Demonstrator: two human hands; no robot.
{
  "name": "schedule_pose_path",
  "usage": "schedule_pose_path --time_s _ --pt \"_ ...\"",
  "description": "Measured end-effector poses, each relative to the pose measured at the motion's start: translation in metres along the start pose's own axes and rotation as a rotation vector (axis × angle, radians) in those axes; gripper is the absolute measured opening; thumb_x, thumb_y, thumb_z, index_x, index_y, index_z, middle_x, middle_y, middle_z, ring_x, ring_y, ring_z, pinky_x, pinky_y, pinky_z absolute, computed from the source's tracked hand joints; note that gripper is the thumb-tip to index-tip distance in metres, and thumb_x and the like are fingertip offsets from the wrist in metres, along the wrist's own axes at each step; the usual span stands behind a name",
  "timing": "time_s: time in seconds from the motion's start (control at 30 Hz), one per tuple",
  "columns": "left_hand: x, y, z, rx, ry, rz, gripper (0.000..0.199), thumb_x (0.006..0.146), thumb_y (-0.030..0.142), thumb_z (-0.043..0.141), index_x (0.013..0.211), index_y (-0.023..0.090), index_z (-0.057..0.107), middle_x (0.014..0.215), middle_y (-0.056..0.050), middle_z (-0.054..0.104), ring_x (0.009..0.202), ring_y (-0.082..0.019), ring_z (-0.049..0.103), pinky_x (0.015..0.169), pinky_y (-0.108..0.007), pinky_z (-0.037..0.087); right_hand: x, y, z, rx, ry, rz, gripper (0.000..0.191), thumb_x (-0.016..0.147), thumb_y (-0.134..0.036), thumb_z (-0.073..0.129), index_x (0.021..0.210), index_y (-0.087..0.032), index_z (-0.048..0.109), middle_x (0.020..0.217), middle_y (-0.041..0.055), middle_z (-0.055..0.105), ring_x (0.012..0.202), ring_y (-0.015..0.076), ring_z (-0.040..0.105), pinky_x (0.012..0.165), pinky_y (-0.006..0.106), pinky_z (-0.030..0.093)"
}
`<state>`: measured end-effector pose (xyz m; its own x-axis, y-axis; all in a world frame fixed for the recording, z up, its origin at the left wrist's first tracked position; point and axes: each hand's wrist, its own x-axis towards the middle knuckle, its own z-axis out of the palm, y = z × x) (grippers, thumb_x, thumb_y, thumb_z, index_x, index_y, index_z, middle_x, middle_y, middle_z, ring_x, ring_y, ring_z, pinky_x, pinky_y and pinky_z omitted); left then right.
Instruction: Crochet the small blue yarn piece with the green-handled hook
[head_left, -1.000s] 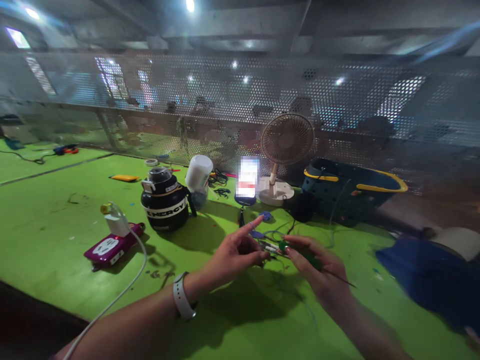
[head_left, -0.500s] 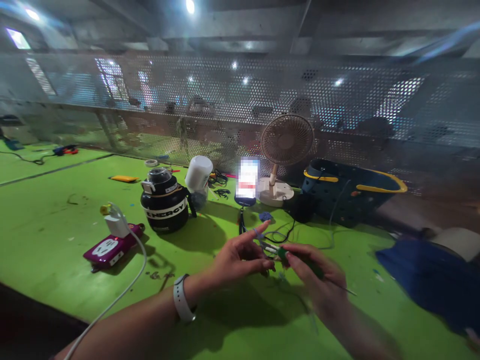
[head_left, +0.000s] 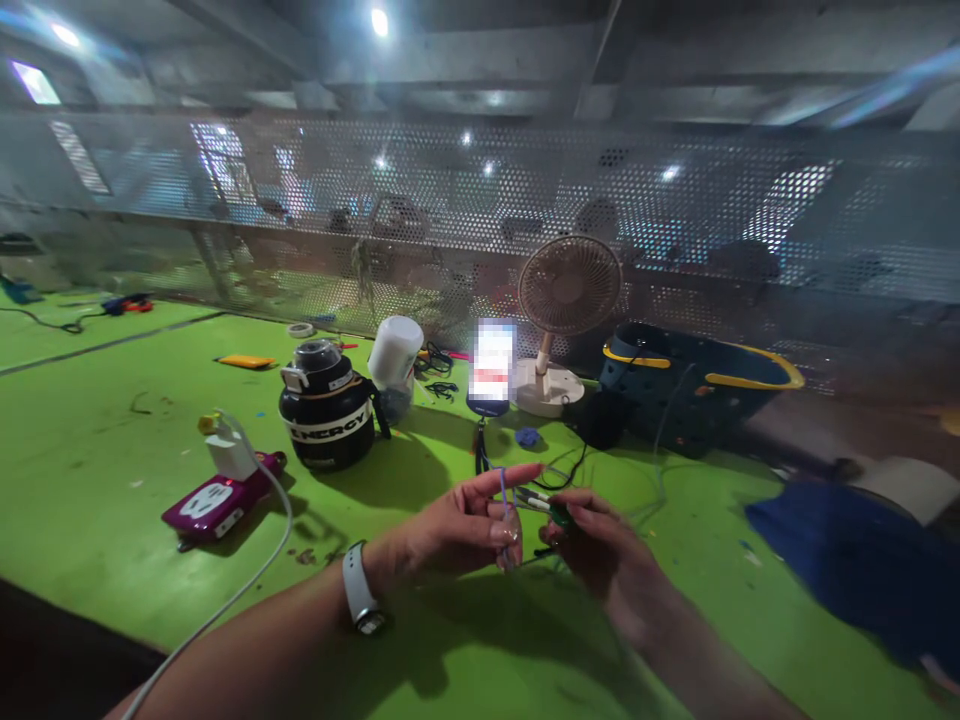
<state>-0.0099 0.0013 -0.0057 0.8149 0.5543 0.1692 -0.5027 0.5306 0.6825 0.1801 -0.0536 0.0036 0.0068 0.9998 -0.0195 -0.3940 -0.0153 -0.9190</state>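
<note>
My left hand (head_left: 476,520), with a white watch on its wrist, has its index finger stretched out and a pale purple yarn (head_left: 505,490) looped round that finger. The thumb and other fingers are curled together on the yarn. Close by on the right, my right hand (head_left: 600,545) is closed round a green-handled tool (head_left: 559,514), whose pale metal tip points left toward the yarn. A thin dark rod shows below, between the hands. A small blue yarn bundle (head_left: 527,437) lies on the green table (head_left: 420,640) just beyond the hands.
A black jug (head_left: 330,415) and a purple power strip (head_left: 217,505) with a white cable stand left. Behind are a white bottle (head_left: 396,348), a lit phone (head_left: 491,365) and a fan (head_left: 570,290). At right are a dark basket (head_left: 690,390) and blue cloth (head_left: 855,560).
My right hand has turned and the tool's tip has shifted slightly. My left fingers have curled in more, with the yarn now drawn down from the index finger.
</note>
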Motion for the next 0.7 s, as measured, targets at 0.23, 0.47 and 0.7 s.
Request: schedule_pose_path --time_s 0.23,0.47,0.7 --pt "0.002 -0.004 -0.003 -0.018 -0.010 -0.024 0.059 0.066 0.014 0.084 0.122 0.026 0.067 0.067 0.001 0.070 0.060 -0.010 0.066 0.059 -0.018 0.047 0.001 0.008 0.000 0.146 -0.045 0.077 0.021 0.064 -0.038 0.083 0.077 -0.024 0.075 0.070 0.0006 0.071 0.062 0.0153 0.067 0.065 0.031 0.058" --pt "0.005 -0.002 0.011 0.314 0.233 0.107 0.065 0.070 0.015 0.083 0.130 0.026 0.061 0.072 0.000 0.073 0.070 -0.012 0.069 0.070 -0.025 0.054 -0.007 0.001 0.000 -0.395 0.065 -0.172 0.014 0.079 -0.037 0.073 0.085 -0.025 0.075 0.086 0.0031 0.077 0.077 0.0209 0.072 0.069 0.034 0.059" --pt "0.011 -0.009 0.010 0.438 0.378 0.272 0.054 0.069 0.022 0.084 0.121 0.022 0.068 0.073 -0.001 0.074 0.065 -0.010 0.066 0.066 -0.024 0.054 -0.017 -0.010 0.010 -1.042 -0.059 -0.941 0.022 0.089 -0.018 0.059 0.107 -0.026 0.069 0.094 0.0030 0.076 0.081 0.0183 0.070 0.070 0.032 0.055"
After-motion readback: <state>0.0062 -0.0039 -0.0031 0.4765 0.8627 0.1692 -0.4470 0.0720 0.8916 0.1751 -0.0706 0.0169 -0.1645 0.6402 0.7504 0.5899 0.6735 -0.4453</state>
